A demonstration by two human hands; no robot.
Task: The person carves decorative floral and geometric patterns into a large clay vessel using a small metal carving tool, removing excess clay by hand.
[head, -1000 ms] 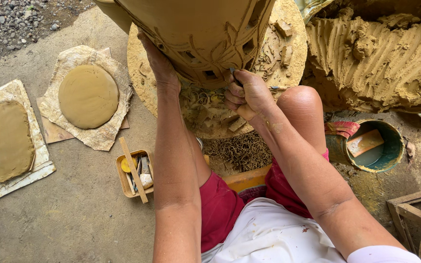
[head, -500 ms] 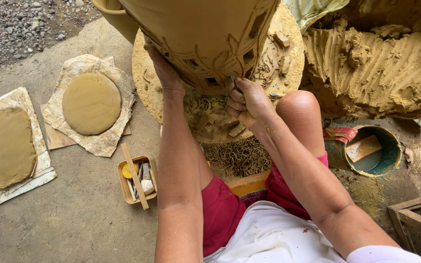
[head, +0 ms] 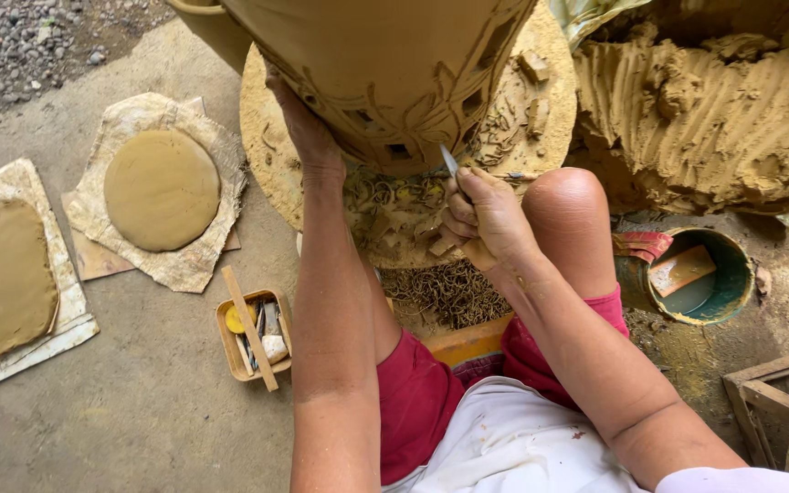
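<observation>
Clay pot is sitting on the round board; I'm bracing it with my left hand, fingers hidden behind it, while right hand is gripping a knife. A slip could tear the soft cut-outs.

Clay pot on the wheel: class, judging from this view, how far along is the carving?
Done: the clay pot already shows carved lines and cut-out windows low on its wall, and trimmings litter the round board. In hand: the right hand holds a knife at the pot's base while the left hand steadies its side. Left: cannot tell; the far side is hidden.
</observation>
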